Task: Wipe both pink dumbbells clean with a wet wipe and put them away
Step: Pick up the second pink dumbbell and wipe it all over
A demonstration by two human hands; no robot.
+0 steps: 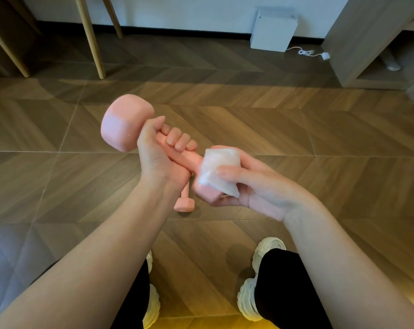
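My left hand [162, 153] grips the handle of a pink dumbbell [126, 122], held in the air and tilted, one head up at the left. The dumbbell's lower head sits in my right hand [251, 184], which presses a white wet wipe [216, 172] around it. A second pink dumbbell [184, 204] lies on the wooden floor below my hands, mostly hidden behind my left wrist.
Wooden chair legs [92, 36] stand at the back left. A white box [273, 29] with a cable and plug [324, 55] leans on the far wall. A grey shelf unit [367, 43] is at the back right. My feet in white shoes [260, 281] are below.
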